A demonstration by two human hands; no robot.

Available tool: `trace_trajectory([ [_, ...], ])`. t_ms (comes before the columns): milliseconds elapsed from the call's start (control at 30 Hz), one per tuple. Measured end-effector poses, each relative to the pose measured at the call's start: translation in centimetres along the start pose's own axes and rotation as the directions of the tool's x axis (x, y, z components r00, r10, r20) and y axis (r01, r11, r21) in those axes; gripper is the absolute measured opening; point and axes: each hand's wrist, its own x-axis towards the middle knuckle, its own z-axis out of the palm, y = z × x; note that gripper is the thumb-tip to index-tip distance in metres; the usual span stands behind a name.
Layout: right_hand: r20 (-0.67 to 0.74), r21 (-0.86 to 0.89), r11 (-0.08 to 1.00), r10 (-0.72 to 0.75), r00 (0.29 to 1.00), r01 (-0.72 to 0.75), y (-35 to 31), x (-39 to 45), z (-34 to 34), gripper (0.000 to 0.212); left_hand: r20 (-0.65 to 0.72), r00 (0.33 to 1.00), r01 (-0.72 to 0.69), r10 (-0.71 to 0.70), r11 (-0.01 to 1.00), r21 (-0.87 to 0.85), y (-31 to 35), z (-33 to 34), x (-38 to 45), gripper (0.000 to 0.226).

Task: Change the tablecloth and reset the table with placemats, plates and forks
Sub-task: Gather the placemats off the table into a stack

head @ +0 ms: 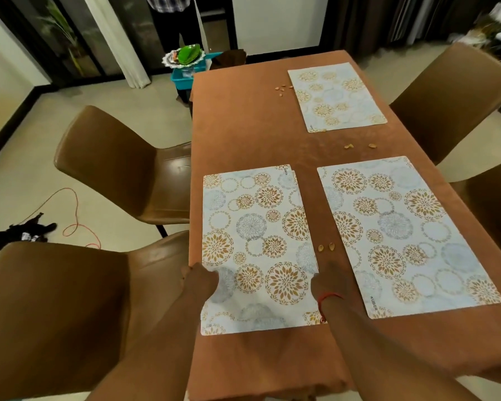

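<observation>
Dining room, pale tiled floor. A long table is covered by a rust-brown tablecloth (243,134). Brown padded chairs are drawn up on both sides; the nearest left chair (55,308) sits tight against the table edge.

Three floral placemats are laid out flat. The near-left placemat (261,227) lies along the left edge of the cloth; a second sheet's corner appears to show beneath its far right corner, though whether two mats are stacked cannot be told. The near-right placemat (402,235) lies beside it, a strip of cloth between them. The far placemat (336,96) is set well apart, toward the far right.

Small tan shells (326,247) are scattered on the cloth: a pair between the two near mats, others near the far mat.

Left hand (200,280) is placed at the near-left mat's left edge, fingers curled at the border; a pinch on the edge is likely but the fingertips are hidden. Right hand (330,280) is placed at the same mat's right edge, knuckles up, fingers bent down; grip cannot be told. A red thread is worn at that wrist.

Green plates (189,53) are stacked on a teal crate (182,78) beyond the table's far left corner. No forks are seen.
</observation>
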Motion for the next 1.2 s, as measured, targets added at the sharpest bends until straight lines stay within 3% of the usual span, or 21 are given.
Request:
trace_trajectory([
  [167,0.024,-0.015,0.996,0.086,0.996,-0.086,0.8,-2.3,0.3,0.031,0.022,0.998,-0.059,0.058,0.998,0.008,-0.9,0.1,-0.7,0.048],
  [400,-0.02,0.027,0.982,0.185,0.983,-0.184,-0.6,-4.3,0.9,0.06,0.052,0.99,-0.135,0.134,0.991,0.02,-1.3,0.0,-0.6,0.054],
  [567,-0.069,0.117,0.977,0.188,0.98,-0.179,-0.4,-4.8,0.8,0.043,0.064,0.981,-0.173,0.184,0.974,-0.149,-2.3,-0.6,0.4,0.032],
  [667,-0.066,0.248,0.953,0.197,0.978,-0.175,0.1,-4.0,2.2,0.016,0.047,0.979,-0.179,0.197,0.95,-0.256,-2.7,-0.9,0.6,0.02],
  [833,-0.012,0.362,0.913,0.205,0.979,-0.186,0.7,-3.2,3.4,0.028,-0.041,0.972,-0.231,0.231,0.914,-0.334,-2.4,-1.6,-0.2,0.02],
  [967,-0.016,0.455,0.874,0.197,0.98,-0.168,0.7,-3.6,3.3,0.022,-0.115,0.966,-0.259,0.233,0.907,-0.333,-1.8,-1.7,-0.9,0.027],
  [1200,-0.05,0.457,0.885,0.123,0.991,-0.087,1.5,-3.7,2.1,0.015,-0.161,0.972,-0.218,0.173,0.918,-0.33,-1.3,-1.8,-1.7,0.028],
])
